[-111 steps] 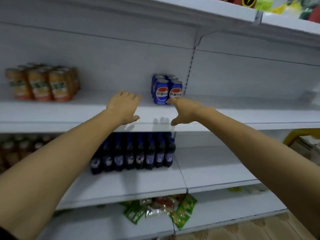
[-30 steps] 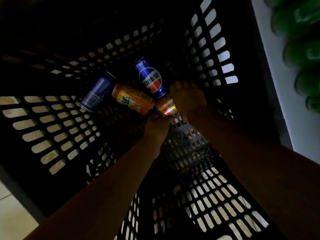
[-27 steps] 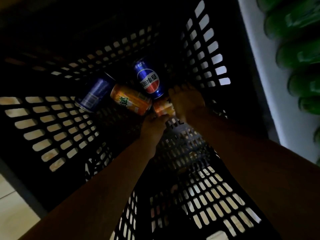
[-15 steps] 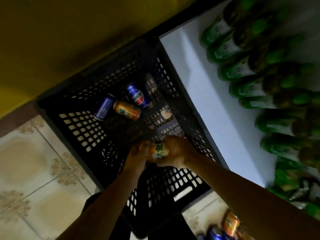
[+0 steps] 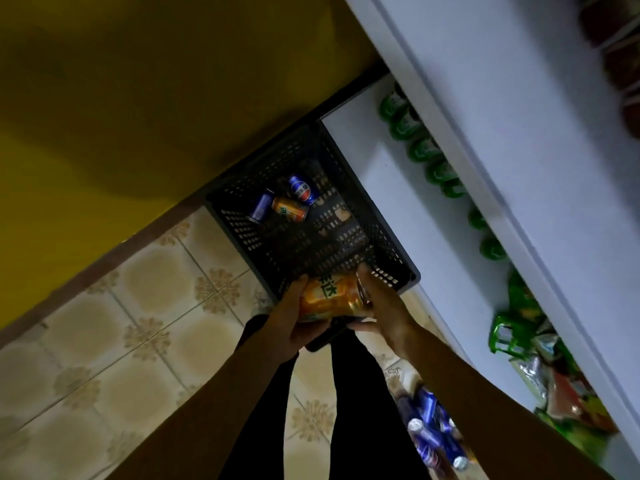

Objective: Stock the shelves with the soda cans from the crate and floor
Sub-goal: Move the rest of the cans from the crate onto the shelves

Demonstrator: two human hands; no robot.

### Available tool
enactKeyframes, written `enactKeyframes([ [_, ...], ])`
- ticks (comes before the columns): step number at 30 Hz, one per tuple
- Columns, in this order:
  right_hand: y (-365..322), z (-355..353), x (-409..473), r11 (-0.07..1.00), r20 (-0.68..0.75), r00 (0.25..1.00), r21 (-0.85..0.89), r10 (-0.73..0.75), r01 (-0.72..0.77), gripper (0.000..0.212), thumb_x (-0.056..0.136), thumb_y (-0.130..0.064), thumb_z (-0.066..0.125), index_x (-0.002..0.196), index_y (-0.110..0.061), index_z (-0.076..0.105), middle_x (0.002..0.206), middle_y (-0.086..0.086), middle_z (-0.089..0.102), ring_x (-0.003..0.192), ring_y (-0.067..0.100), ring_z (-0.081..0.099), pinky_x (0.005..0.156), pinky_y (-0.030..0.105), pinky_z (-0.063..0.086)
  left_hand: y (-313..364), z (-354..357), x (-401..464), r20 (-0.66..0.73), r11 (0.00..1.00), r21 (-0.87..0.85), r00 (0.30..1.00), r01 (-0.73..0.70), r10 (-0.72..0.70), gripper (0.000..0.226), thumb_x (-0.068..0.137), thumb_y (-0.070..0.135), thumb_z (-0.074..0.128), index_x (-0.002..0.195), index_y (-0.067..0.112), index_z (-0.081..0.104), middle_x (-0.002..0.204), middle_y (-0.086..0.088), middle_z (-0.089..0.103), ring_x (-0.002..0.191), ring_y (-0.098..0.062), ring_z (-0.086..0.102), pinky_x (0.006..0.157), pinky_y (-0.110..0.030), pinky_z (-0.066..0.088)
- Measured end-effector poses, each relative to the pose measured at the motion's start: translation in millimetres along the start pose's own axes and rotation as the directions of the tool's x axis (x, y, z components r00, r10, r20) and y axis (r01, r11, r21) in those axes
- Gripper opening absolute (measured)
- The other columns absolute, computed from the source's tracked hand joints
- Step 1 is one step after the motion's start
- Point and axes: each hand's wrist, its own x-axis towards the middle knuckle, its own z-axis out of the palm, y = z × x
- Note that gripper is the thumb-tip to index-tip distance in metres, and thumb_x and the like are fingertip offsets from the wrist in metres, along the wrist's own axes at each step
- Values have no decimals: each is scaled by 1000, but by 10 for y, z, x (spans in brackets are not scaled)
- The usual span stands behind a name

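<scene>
An orange can [image 5: 329,297] is gripped between the left hand [image 5: 289,318] and right hand [image 5: 379,306], fingers curled round it, above the near edge of the black crate [image 5: 394,237]. Three cans [image 5: 284,204] are left lying at the crate's far corner.

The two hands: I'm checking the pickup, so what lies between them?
In the head view, an orange soda can lies between the left hand and the right hand, gripped by both above the crate's near edge.
</scene>
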Motion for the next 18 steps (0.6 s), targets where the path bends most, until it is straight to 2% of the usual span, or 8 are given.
enactKeyframes([
  [2, -5, 36, -328, 994, 7, 1000, 109, 17, -18, 42, 85, -56, 56, 115, -26, 55, 116, 6, 65, 101, 24, 65, 73, 42, 58, -106, 18, -345, 1, 992, 68, 995, -104, 104, 34, 94, 38, 54, 119, 16, 54, 108, -10, 61, 91, -25, 62, 61, -33, 56],
  [4, -57, 90, -650, 989, 2, 999, 145, 37, -37, 47, 83, -51, 63, 118, -20, 57, 112, 10, 68, 96, 24, 67, 68, 40, 58, -204, 25, -683, 2, 962, 187, 980, -197, 201, 40, 91, 39, 59, 125, 17, 51, 122, -11, 58, 102, -27, 62, 65, -34, 56],
  [9, -184, 64, -1376, 992, -40, 999, 121, -23, 28, 34, 84, -34, 69, 110, -14, 57, 102, 11, 67, 85, 23, 67, 67, 41, 57, -482, 49, -1407, 64, 894, 273, 934, -356, 353, 41, 89, 32, 64, 123, 18, 48, 122, -8, 55, 110, -27, 58, 74, -37, 56],
  [13, -227, 35, -1839, 988, -160, 978, 56, -132, 142, 26, 83, -30, 69, 99, -12, 61, 89, 10, 66, 78, 23, 65, 67, 43, 59, -596, 62, -1819, 128, 859, 279, 903, -429, 409, 66, 72, 59, 69, 123, 19, 54, 121, -8, 62, 107, -24, 62, 79, -37, 55],
  [16, -293, 65, -2123, 976, -201, 958, 27, -206, 215, 29, 79, -31, 72, 98, -11, 65, 87, 11, 68, 78, 24, 67, 61, 39, 60, -547, 81, -2070, 207, 870, 212, 890, -446, 406, 65, 75, 61, 59, 125, 20, 56, 117, -6, 67, 108, -23, 64, 85, -38, 52],
  [18, -404, 77, -2331, 949, -216, 925, -32, -313, 313, 23, 76, -30, 74, 90, -12, 68, 83, 10, 70, 73, 21, 69, 55, 35, 58, -467, 81, -2227, 278, 878, 216, 889, -428, 365, 61, 79, 63, 50, 122, 21, 59, 115, -7, 68, 108, -25, 63, 90, -40, 50],
])
